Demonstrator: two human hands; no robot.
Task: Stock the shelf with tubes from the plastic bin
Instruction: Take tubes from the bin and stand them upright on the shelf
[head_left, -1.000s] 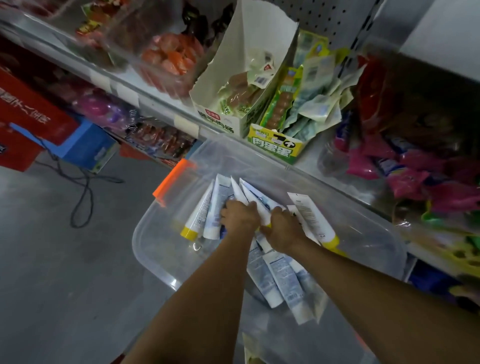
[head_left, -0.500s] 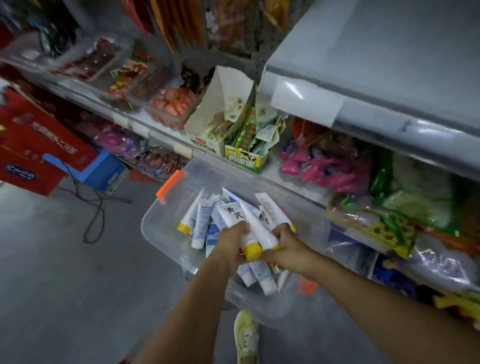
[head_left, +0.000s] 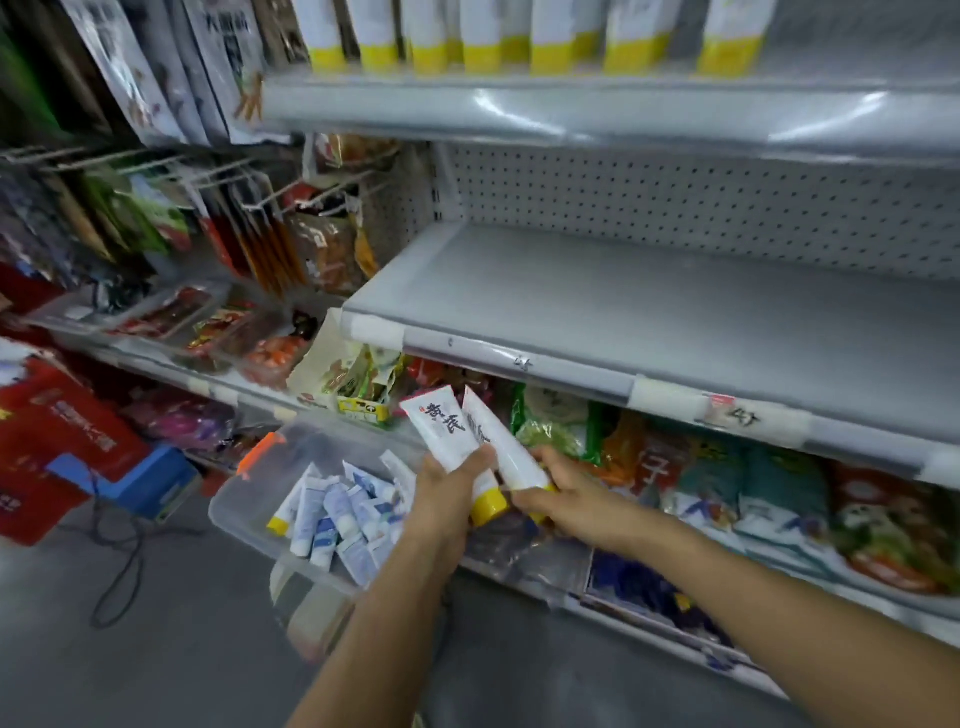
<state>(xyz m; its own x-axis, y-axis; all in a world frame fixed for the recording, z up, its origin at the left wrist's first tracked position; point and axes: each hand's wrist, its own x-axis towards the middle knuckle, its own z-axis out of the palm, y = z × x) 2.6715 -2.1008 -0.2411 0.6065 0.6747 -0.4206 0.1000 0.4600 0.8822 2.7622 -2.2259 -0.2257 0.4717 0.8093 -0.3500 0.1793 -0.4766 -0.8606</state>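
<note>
left hand (head_left: 451, 486), right hand (head_left: 563, 493) grip tubes (head_left: 441, 431)

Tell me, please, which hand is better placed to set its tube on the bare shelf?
Probably the right hand: it grips its tube closer to the bare shelf; the left hand is nearer the bin.

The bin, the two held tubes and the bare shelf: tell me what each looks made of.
Bin: clear, glossy plastic; the tubes inside show through its wall. Held tubes: likely soft plastic, white satin bodies with flat crimped ends and yellow caps. Shelf: probably grey painted metal, smooth with a dull sheen; its back panel is perforated.
</note>
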